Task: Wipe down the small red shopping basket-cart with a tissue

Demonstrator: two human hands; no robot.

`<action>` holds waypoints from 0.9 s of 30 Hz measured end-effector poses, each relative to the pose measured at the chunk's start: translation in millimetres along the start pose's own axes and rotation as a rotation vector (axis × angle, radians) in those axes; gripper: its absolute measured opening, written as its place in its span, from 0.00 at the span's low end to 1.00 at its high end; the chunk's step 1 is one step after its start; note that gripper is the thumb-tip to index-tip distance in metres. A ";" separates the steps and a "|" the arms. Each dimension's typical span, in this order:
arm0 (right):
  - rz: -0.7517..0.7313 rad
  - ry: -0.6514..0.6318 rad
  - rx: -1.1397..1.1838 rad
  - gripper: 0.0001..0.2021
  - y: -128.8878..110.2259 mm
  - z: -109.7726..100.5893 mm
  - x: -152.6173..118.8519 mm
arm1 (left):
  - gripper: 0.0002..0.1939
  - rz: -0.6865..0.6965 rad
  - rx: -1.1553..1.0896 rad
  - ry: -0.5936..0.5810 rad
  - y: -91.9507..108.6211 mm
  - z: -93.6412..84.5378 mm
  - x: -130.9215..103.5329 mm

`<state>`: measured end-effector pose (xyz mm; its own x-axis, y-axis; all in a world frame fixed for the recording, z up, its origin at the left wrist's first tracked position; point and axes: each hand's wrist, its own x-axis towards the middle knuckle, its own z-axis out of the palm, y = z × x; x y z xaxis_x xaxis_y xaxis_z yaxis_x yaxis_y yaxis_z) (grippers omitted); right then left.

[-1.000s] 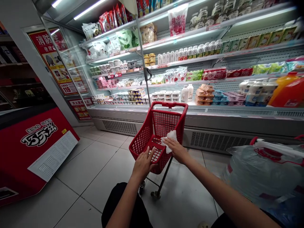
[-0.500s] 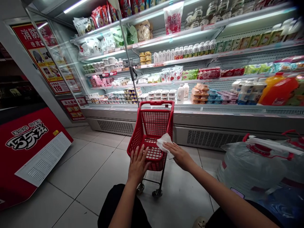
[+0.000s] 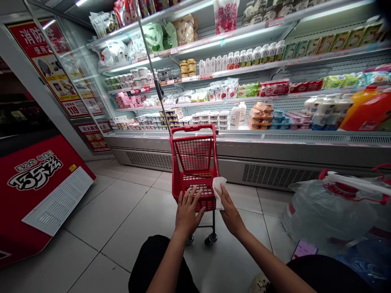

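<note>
A small red shopping cart [image 3: 194, 143] with a slotted basket stands right in front of me on dark legs and wheels. At the basket's near edge is my left hand [image 3: 187, 209], fingers spread and thumb out, seemingly resting on the rim. My right hand [image 3: 228, 207] holds a white wipe [image 3: 218, 188] against the basket's right side near its front corner. The fingers lie over the wipe and part of it is hidden under them. Nothing lies inside the basket.
A lit refrigerated case [image 3: 269, 148] with stocked shelves runs behind the cart. To the left is a red freezer [image 3: 39, 179]. Large clear water bottles [image 3: 330, 211] stand at the right, with a phone [image 3: 304, 249] near them. My knees flank the pale tiled floor [image 3: 116, 219].
My right hand has drawn the wipe from over the basket to its right outer side. The left hand has shifted right along the near edge. The cart has turned slightly.
</note>
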<state>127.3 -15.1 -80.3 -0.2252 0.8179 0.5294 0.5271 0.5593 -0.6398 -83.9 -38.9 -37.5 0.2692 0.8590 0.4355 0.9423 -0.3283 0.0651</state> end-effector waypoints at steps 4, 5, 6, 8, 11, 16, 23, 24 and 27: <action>-0.062 0.072 -0.075 0.44 17.4 -6.1 9.1 | 0.37 0.098 -0.032 -0.024 12.1 3.7 1.5; -0.076 0.068 -0.100 0.46 22.7 -10.8 9.3 | 0.37 0.120 -0.034 -0.024 12.6 4.2 1.8; -0.090 0.058 -0.125 0.48 27.6 -16.2 9.0 | 0.37 0.124 -0.028 -0.011 12.0 4.6 2.0; -0.116 0.050 -0.179 0.50 34.4 -26.4 8.6 | 0.35 0.064 0.007 0.059 8.8 5.1 2.8; -0.167 0.059 -0.264 0.49 32.9 -30.3 12.0 | 0.28 -0.037 0.041 0.154 4.6 6.9 4.5; -0.300 -0.001 -0.309 0.39 1.7 -2.9 23.6 | 0.24 -0.027 0.021 0.171 7.9 11.3 5.0; -0.143 -0.069 0.203 0.36 -40.3 -7.2 40.6 | 0.26 -0.003 0.035 0.183 10.8 11.6 1.7; -0.093 -0.028 0.292 0.34 -41.6 -15.2 47.7 | 0.26 0.003 0.037 0.187 11.2 11.9 1.5; 0.080 0.240 0.443 0.26 -36.8 -42.7 75.7 | 0.26 0.015 0.030 0.190 13.8 13.4 1.3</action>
<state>125.8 20.5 7.1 0.0234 0.8358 0.5486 0.1250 0.5420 -0.8310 -67.9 -37.1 -48.1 0.2435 0.7634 0.5982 0.9447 -0.3263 0.0319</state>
